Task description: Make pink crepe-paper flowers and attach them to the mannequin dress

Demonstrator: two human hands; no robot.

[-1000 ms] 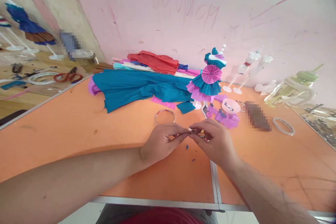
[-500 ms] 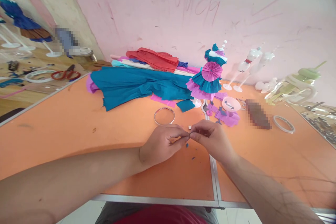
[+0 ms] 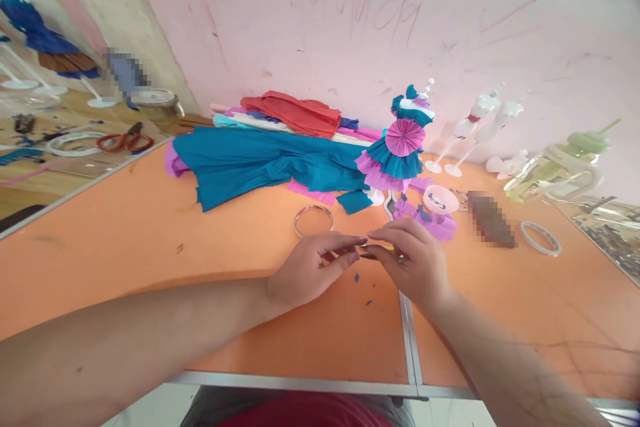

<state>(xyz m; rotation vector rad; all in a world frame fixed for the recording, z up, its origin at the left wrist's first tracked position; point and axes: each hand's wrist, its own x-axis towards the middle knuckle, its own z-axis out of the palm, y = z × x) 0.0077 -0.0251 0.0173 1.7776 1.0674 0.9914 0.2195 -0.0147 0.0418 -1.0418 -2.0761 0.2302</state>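
My left hand (image 3: 307, 270) is over the orange table, thumb and fingertips close together around something too small to make out. Right beside it, my right hand (image 3: 420, 267) has its fingers bent around a thin dark and yellowish item (image 3: 369, 256) that I cannot identify, its tip near the left fingertips. Small blue scraps (image 3: 357, 277) lie below the hands. A shiny ring-shaped roll (image 3: 314, 221) rests just behind my left hand. Beyond my right hand stands a small mannequin in a teal and purple paper dress (image 3: 393, 157) with a pleated rosette.
Teal crepe paper (image 3: 270, 160) and red paper (image 3: 293, 113) lie at the back. On the right are a pink bowl (image 3: 441, 200), a white tape ring (image 3: 541, 238), bare mannequins (image 3: 483, 110) and a green-lidded cup (image 3: 580, 160). Red-handled scissors (image 3: 125, 141) lie on the left table.
My fingertips, pressed together before, have come slightly apart. My right hand's fingers have lifted, and a thin item now shows by them. The small white piece behind the hands is no longer plainly visible.
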